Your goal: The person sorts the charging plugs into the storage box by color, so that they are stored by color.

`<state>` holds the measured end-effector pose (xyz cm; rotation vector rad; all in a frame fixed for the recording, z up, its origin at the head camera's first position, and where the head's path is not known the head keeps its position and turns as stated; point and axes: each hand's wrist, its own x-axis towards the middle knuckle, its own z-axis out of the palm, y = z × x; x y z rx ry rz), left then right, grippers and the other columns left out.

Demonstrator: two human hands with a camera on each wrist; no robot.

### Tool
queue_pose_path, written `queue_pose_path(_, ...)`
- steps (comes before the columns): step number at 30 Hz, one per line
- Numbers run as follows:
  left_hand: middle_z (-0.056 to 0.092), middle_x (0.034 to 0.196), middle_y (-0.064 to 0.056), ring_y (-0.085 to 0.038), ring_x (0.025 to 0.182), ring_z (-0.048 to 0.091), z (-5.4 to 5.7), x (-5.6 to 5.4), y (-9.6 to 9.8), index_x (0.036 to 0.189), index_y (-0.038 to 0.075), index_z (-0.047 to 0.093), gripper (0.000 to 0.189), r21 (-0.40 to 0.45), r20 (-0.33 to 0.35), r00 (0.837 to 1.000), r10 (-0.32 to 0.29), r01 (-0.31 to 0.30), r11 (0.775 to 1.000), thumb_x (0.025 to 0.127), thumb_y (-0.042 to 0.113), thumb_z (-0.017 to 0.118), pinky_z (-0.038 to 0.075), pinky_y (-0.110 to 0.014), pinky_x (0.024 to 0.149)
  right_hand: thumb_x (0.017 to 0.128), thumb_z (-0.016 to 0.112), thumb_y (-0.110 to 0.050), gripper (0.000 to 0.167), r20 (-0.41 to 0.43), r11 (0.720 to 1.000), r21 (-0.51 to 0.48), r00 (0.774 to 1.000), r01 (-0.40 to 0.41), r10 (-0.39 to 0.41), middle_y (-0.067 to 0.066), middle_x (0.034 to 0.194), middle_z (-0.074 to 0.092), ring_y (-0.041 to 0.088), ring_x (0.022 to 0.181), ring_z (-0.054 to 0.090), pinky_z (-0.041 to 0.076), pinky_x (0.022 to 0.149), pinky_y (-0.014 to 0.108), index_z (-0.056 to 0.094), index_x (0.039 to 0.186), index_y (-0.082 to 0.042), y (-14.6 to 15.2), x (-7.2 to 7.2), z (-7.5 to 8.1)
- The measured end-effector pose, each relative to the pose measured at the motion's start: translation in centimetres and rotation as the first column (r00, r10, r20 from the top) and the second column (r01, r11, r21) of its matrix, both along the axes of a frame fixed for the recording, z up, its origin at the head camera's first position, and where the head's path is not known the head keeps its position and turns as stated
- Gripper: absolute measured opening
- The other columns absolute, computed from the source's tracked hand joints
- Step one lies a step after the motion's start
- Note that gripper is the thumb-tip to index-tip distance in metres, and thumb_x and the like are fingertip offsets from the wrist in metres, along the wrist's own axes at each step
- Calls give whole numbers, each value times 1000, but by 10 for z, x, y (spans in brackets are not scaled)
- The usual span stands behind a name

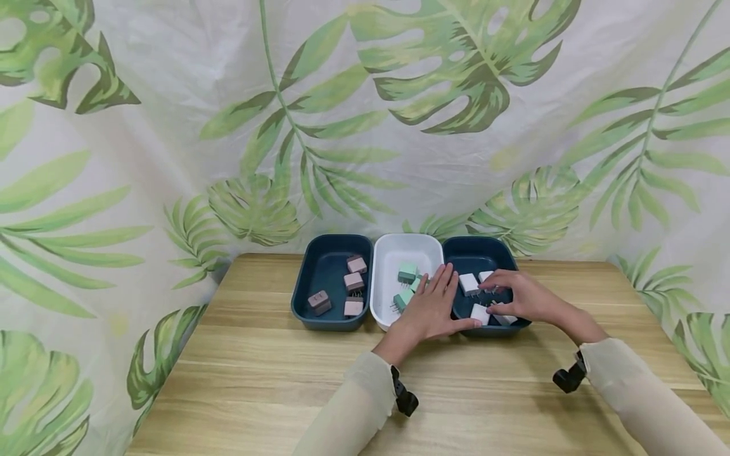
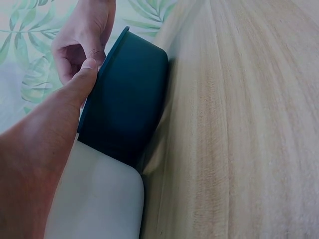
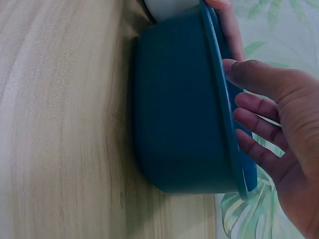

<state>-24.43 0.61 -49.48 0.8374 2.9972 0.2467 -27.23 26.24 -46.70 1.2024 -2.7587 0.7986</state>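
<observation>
In the head view, my left hand (image 1: 430, 310) spreads over the shared edge of a white bin (image 1: 389, 259) and the right dark blue bin (image 1: 476, 248). Its fingers are straight, and its thumb reaches along the blue bin's near rim beside a white plug adapter (image 1: 480, 314). My right hand (image 1: 527, 296) reaches over the same blue bin from the right, fingers bent and apart from the thumb. Its fingertips are close to another white adapter (image 1: 469, 284). Nothing shows between thumb and fingers in the right wrist view, where the bin wall (image 3: 179, 109) hides the contents.
Several green plug adapters (image 1: 407, 272) lie in the white bin, partly behind my left hand. The left dark blue bin (image 1: 319, 266) holds pink adapters (image 1: 353, 281) and a brownish one (image 1: 319, 303). All three bins stand side by side at the wooden table's (image 1: 256, 380) back edge, against a leaf-patterned cloth.
</observation>
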Motion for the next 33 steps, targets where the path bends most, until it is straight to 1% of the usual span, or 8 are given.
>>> queue_pose_path(6,6,179,-9,-22,166,1,1,-1,-2,171,10,17,110,-21,-2,1000,-9,9,1000,95,87,37,10,-48,133,88,88,-15,36,-46,1000,12,999,22,-21,10,117,74,28,105,72,61,87,52,78,119,0,2,5,4)
queue_pose_path(10,8,179,-10,-24,166,2,1,0,-2,171,10,18,107,-48,-11,1000,-19,19,999,97,86,34,11,-48,133,91,85,-15,34,-29,999,22,999,42,-42,12,121,73,32,108,72,60,90,54,77,120,1,4,11,7)
queue_pose_path(14,8,179,-9,-23,165,4,4,0,-3,171,12,19,104,-80,-11,1000,-10,9,997,98,85,32,12,-47,133,93,83,-15,32,-19,997,33,997,76,-75,15,124,72,35,111,71,59,93,56,77,121,0,6,16,12)
queue_pose_path(18,8,179,-8,-23,165,5,9,0,-3,171,13,20,102,-99,5,1000,-2,3,995,99,84,31,11,-46,133,94,82,-15,34,-54,993,42,993,106,-104,18,127,71,38,115,69,57,95,58,75,124,0,10,18,16)
queue_pose_path(23,10,179,-9,-22,165,5,14,-2,-7,171,14,19,100,-113,3,1000,-3,3,994,100,83,30,11,-47,133,92,84,-13,37,-106,989,23,984,145,-141,18,128,72,40,119,68,56,96,59,75,125,1,16,18,18)
queue_pose_path(28,8,179,-7,-21,165,1,20,-3,-20,172,15,17,96,-75,16,1000,3,-1,997,102,79,33,8,-47,133,91,84,-13,40,-154,983,1,971,184,-182,24,129,70,45,123,64,51,100,63,74,126,4,24,19,17)
queue_pose_path(32,8,179,-8,-22,165,3,22,-6,-40,171,13,18,94,-39,10,1000,8,-8,999,104,76,37,8,-49,133,89,85,-14,44,-218,980,-7,956,200,-197,27,131,68,49,123,63,49,99,64,73,127,5,33,19,13)
queue_pose_path(33,8,179,-9,-23,165,3,21,-7,-46,171,13,17,94,-32,8,1000,13,-13,999,104,76,37,8,-49,133,89,85,-14,44,-229,979,-7,953,205,-201,28,131,68,49,123,63,49,99,64,72,127,5,35,19,12)
